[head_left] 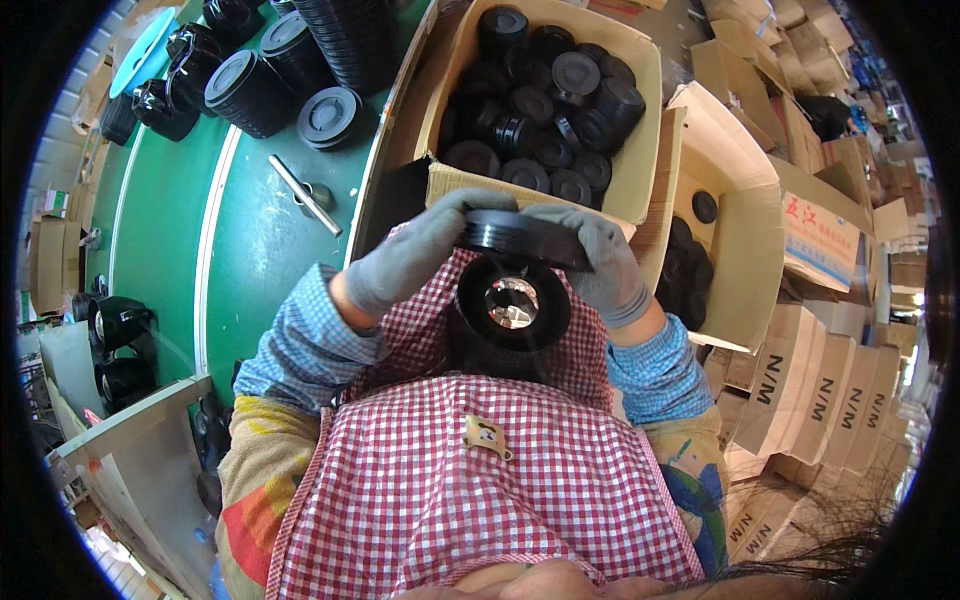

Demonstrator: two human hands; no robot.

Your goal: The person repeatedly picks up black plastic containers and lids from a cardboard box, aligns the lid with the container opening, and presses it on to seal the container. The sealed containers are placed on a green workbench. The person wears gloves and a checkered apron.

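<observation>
Both my hands wear grey gloves. My left hand [415, 255] and my right hand [605, 265] grip opposite sides of a round black cap [525, 236], held tilted in front of my apron. Just below it, at my lap, is a black cup-shaped housing [552, 315] with its round opening facing up. A shiny, mirror-like surface [512, 302] shows inside that opening. The cap overlaps the far rim of the housing, and I cannot tell whether they touch. My fingertips are partly hidden behind the cap.
Ahead, an open carton [440, 185] is full of black round caps; a second carton [745, 270] at the right holds several more. On the green table [265, 240] at left lie a metal rod [305, 195], a loose black lid [330, 118] and stacked black parts [250, 95].
</observation>
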